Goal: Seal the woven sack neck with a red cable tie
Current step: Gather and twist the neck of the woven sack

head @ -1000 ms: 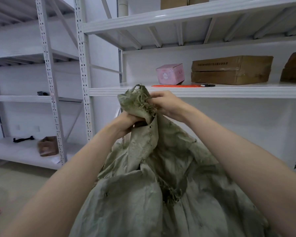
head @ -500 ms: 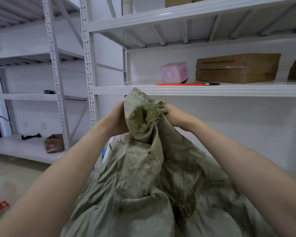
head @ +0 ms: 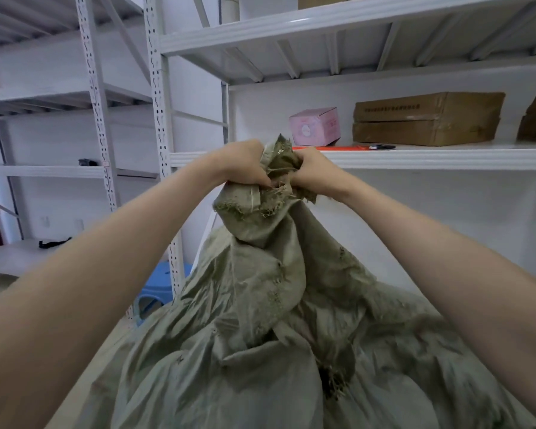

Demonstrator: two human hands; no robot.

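Olive woven sack [head: 260,351] fills the foreground, frayed neck bunched on top. The left hand [head: 242,164] clenches the sack's neck on one side and the right hand [head: 314,173] grips it on the other, fists close together. Behind the sack, the red cable tie [head: 328,147] lies on the white shelf [head: 431,158], beside a pink box [head: 314,126].
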